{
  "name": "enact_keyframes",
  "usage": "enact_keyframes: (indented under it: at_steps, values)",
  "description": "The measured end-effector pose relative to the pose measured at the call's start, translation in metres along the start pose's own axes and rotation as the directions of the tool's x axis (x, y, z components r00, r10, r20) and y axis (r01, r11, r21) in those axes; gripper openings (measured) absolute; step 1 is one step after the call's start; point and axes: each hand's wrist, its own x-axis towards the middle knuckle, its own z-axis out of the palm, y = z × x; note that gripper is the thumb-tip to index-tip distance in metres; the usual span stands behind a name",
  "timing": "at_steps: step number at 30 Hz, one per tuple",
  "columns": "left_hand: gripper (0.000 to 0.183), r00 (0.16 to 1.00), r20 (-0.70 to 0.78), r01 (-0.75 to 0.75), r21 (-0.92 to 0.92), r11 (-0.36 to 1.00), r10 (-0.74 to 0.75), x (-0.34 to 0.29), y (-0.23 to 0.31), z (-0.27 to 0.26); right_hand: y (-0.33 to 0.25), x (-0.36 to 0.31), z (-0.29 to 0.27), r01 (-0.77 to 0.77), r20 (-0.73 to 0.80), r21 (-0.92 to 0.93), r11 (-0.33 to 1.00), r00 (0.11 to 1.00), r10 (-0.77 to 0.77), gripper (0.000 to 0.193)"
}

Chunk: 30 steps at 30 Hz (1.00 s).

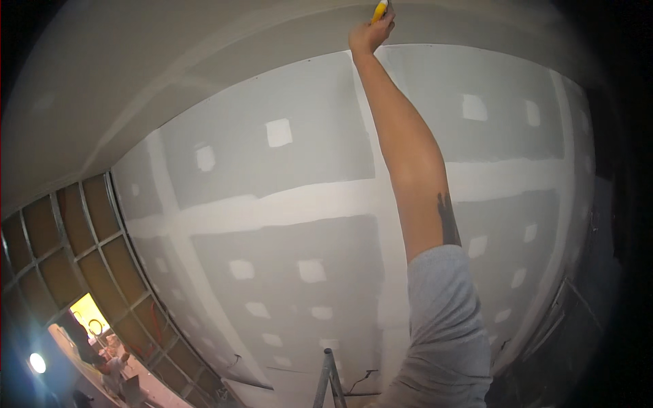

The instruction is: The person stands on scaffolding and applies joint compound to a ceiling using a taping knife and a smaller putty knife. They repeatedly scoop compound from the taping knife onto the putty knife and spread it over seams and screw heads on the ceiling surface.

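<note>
My right arm, in a grey short sleeve, reaches straight up past the wall to the ceiling (pixel 272 51). At the top edge of the view, my right hand (pixel 371 35) is closed around a hand tool with a yellow handle (pixel 379 11). The tool's far end is pale and partly cut off by the edge, so its exact kind cannot be made out. Behind the arm stands a grey plasterboard wall (pixel 286 245) with white filler bands along its joints and square white patches. My left hand is out of view.
Below, the top of a metal ladder (pixel 328 360) stands before the wall. To the left runs an open metal stud frame (pixel 88 251). Beyond a lit opening (pixel 90 313) at lower left, another person (pixel 112 370) appears, with a bright lamp (pixel 37 363) nearby.
</note>
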Motion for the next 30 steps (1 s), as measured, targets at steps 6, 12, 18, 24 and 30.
enact_keyframes:
  at_steps: [6,12,18,24,30]
  values:
    - [0.057,0.898,0.025,0.408,-0.423,0.809,-0.439,-0.058,0.074,-0.077,-0.055,-0.059,0.056,-0.2,-0.015,0.015,0.98,0.98,0.2,0.061]
    - [0.059,0.88,0.081,0.457,-0.421,0.784,-0.469,-0.078,0.057,-0.075,-0.085,-0.156,0.107,-0.006,0.183,-0.052,0.999,0.983,0.015,0.065]
    - [0.06,0.872,0.115,0.476,-0.422,0.772,-0.475,-0.092,0.032,-0.057,-0.054,-0.17,0.096,-0.194,0.22,0.233,0.953,0.965,0.142,0.056]
    - [0.062,0.859,0.127,0.501,-0.402,0.766,-0.495,-0.11,0.011,-0.039,0.001,-0.004,-0.01,-0.136,-0.033,-0.118,0.984,0.991,0.133,0.064]
    - [0.058,0.833,0.122,0.532,-0.447,0.72,-0.539,-0.097,0.071,-0.062,-0.002,0.025,-0.007,0.039,0.114,-0.244,0.969,0.993,-0.011,0.067]
